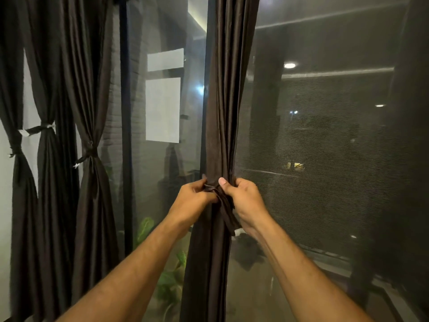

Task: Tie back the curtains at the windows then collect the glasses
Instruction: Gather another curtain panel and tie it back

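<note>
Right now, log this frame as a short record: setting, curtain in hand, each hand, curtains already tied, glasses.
setting: window glass with dark frame, night outside
curtain in hand: dark curtain, gathered into a bunch in front of the person
tie: dark tie-back strip at the gathered point, one end hanging down
left hand: left hand grips the tie at the bunch
right hand: right hand pinches the tie, thumb up
curtains already tied: tied curtains at left, at least three
glasses: none in view
</note>
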`<act>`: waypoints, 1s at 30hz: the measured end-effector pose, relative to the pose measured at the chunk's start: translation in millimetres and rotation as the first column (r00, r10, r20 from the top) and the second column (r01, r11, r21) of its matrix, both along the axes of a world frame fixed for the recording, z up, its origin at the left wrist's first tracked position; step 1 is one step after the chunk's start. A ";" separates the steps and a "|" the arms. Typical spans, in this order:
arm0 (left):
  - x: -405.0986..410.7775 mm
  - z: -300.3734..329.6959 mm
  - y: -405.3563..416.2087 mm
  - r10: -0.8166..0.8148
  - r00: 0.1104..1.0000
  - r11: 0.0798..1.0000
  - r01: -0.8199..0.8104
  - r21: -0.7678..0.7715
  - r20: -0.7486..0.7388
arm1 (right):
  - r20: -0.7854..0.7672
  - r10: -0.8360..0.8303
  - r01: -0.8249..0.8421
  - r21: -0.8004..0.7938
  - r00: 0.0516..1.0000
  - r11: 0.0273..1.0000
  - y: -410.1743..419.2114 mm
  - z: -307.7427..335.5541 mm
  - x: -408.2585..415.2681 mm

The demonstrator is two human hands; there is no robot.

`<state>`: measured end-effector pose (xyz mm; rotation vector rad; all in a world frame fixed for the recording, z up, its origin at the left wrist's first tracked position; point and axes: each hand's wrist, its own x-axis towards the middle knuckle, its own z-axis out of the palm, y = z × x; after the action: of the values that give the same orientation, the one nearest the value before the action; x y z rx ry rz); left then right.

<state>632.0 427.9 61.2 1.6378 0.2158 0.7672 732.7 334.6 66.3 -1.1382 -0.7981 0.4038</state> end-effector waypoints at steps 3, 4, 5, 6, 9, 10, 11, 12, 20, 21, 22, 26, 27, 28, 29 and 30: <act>-2.4 1.7 0.2 -0.056 0.998 0.995 0.059 -0.084 0.037 | -0.108 0.025 -0.024 0.007 0.994 1.000 4.3 5.2 1.2; -2.6 1.9 0.0 -0.067 0.997 0.992 0.072 -0.106 0.047 | -0.128 0.050 -0.051 -0.003 0.991 0.999 4.4 7.6 1.9; -3.1 2.2 -1.1 -0.073 0.996 0.990 0.079 -0.116 0.051 | -0.137 0.079 -0.083 -0.022 0.987 0.996 3.9 10.5 1.8; -2.6 1.8 -1.6 -0.078 0.995 0.988 0.084 -0.130 0.055 | -0.127 0.094 -0.102 -0.055 0.987 0.993 3.2 14.0 1.4; 1.1 0.5 -1.4 -0.075 0.996 0.985 0.082 -0.150 0.053 | 0.094 -0.016 0.033 -0.192 0.995 0.981 5.9 25.5 2.7; 2.9 0.5 -2.2 -0.080 0.995 0.986 0.087 -0.143 0.056 | 0.210 -0.085 0.131 -0.213 0.974 0.968 7.2 29.3 3.9; 4.5 0.5 -2.9 -0.081 0.995 0.987 0.088 -0.135 0.057 | 0.303 -0.142 0.213 -0.215 0.942 0.953 7.4 32.6 3.9; 6.6 0.3 -2.9 -0.080 0.995 0.988 0.087 -0.127 0.058 | 0.365 -0.179 0.269 -0.212 0.914 0.940 8.4 35.1 3.7; 19.4 0.5 -0.9 -0.067 0.998 0.998 0.067 -0.011 0.003 | 0.339 -0.227 0.300 -0.180 0.913 0.937 12.0 43.5 5.8; 19.3 0.6 -2.4 -0.064 0.998 0.998 0.064 -0.011 0.018 | 0.330 -0.193 0.265 -0.188 0.924 0.946 12.2 44.3 8.5; 19.4 -0.1 -3.4 -0.051 0.998 0.999 0.051 -0.011 0.034 | 0.332 -0.157 0.232 -0.201 0.930 0.952 11.2 45.7 10.0; 24.7 -8.2 1.5 0.045 0.998 0.999 -0.046 0.022 0.040 | 0.397 -0.099 0.200 -0.222 0.913 0.954 -0.7 46.2 16.3; 25.5 -9.3 3.0 0.059 0.998 0.998 -0.060 0.027 0.034 | 0.391 -0.097 0.196 -0.223 0.915 0.955 -4.1 44.2 19.2; 26.4 -9.9 4.1 0.056 0.998 0.998 -0.057 0.029 0.033 | 0.393 -0.098 0.204 -0.238 0.914 0.950 -7.4 41.5 22.5; 27.0 -9.5 4.1 0.040 0.999 0.999 -0.041 0.029 0.032 | 0.397 -0.092 0.215 -0.278 0.913 0.936 -10.7 38.6 25.3; 27.8 -9.9 4.9 0.023 0.999 0.999 -0.023 0.028 0.030 | 0.398 -0.079 0.225 -0.334 0.914 0.915 -12.7 34.6 27.4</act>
<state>659.7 432.8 51.3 1.6524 0.2040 0.8145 760.2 321.8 100.9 -1.6613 -0.9829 0.2052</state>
